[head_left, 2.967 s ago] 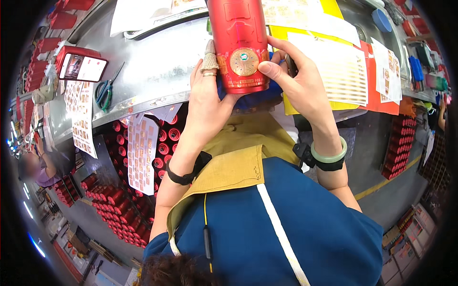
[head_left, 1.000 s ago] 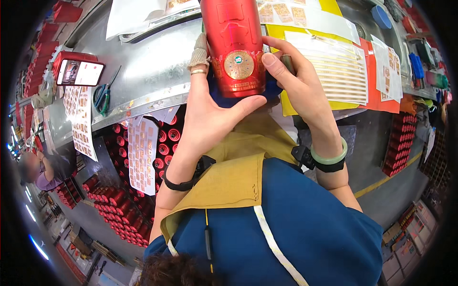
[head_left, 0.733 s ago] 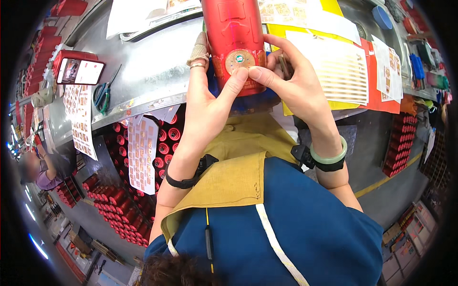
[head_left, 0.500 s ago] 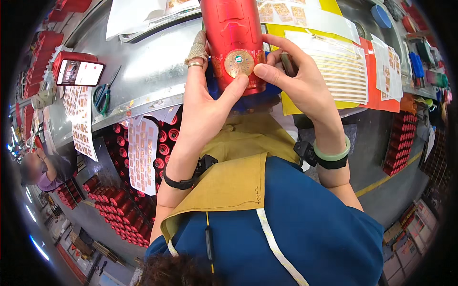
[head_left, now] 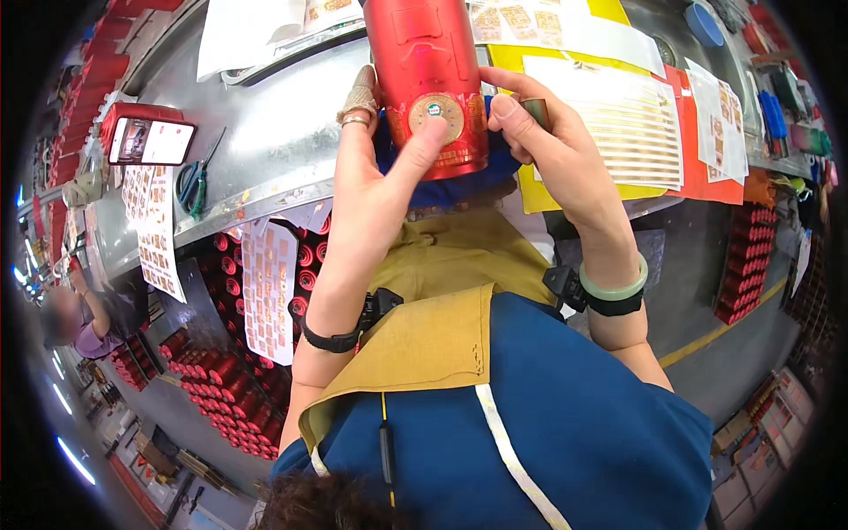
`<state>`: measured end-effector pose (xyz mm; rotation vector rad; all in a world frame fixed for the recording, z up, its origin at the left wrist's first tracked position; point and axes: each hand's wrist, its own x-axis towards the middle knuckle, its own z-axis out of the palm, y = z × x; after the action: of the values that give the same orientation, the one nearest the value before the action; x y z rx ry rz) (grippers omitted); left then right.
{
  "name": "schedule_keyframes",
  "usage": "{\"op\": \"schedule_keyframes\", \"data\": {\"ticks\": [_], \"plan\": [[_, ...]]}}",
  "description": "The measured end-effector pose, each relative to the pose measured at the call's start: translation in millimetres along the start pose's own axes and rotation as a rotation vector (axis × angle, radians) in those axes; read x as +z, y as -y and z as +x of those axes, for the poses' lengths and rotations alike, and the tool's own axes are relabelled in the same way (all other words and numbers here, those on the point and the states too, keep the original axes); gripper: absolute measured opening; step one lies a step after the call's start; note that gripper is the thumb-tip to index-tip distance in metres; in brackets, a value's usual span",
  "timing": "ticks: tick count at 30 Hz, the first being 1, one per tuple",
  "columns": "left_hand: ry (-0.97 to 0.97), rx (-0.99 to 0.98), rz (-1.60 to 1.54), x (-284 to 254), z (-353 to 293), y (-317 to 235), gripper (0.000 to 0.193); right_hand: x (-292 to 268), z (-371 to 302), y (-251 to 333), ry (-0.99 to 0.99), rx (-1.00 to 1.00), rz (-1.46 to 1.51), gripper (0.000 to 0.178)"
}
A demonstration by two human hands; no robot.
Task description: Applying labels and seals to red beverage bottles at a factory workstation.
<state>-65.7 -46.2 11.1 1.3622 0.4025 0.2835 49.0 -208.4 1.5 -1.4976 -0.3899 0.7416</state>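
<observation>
A red metallic canister [head_left: 426,53] with raised panels lies tilted in front of me, its lower end toward my body. Near that end sits a round gold sticker [head_left: 450,122] with a small green centre. My left hand [head_left: 380,172] grips the canister's left side, thumb pressed over the sticker; a finger of it wears a beige wrap. On the right side, my right hand [head_left: 556,146] is closed around a small dark greenish piece [head_left: 535,113], its index fingertip at the canister's wall. Its thumb is off the sticker. Under the canister lies something blue [head_left: 499,163].
Left on the metal table [head_left: 283,115] are a phone [head_left: 150,141], scissors [head_left: 193,184] and a sticker sheet [head_left: 152,230]. Gold-striped sheets [head_left: 609,124] on yellow and red folders lie right. Red canisters [head_left: 221,384] stand stacked below; a person [head_left: 84,318] sits far left.
My right thumb has lifted off the sticker and moved right. My left thumb now covers more of the sticker's lower part. The canister has shifted slightly left.
</observation>
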Motion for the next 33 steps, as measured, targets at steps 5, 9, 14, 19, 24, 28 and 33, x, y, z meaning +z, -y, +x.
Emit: {"op": "schedule_keyframes", "data": {"ticks": [5, 9, 14, 19, 24, 28, 33], "plan": [[-0.05, 0.088, 0.2, 9, 1, 5, 0.087, -2, -1, -2, 0.012, 0.003, 0.02, 0.047], [-0.013, 0.186, 0.393, 5, -8, 8, 0.094, -2, -4, -2, -0.004, 0.006, 0.013, 0.046], [-0.074, 0.746, 0.926, -9, -8, 19, 0.068, -6, -5, -4, -0.018, 0.008, 0.044, 0.045], [-0.133, 0.968, 1.151, -9, -10, 29, 0.033, -5, -5, -3, -0.015, 0.003, 0.057, 0.043], [-0.178, 1.014, 1.2, -1, -11, 35, 0.027, -7, -7, -4, 0.002, 0.014, 0.046, 0.045], [-0.167, 0.919, 1.246, 2, -11, 33, 0.028, -8, -8, -5, -0.033, 0.017, 0.077, 0.044], [-0.194, 0.869, 0.993, -9, -14, 36, 0.053, -8, -9, -5, -0.041, 0.02, 0.104, 0.045]]}}
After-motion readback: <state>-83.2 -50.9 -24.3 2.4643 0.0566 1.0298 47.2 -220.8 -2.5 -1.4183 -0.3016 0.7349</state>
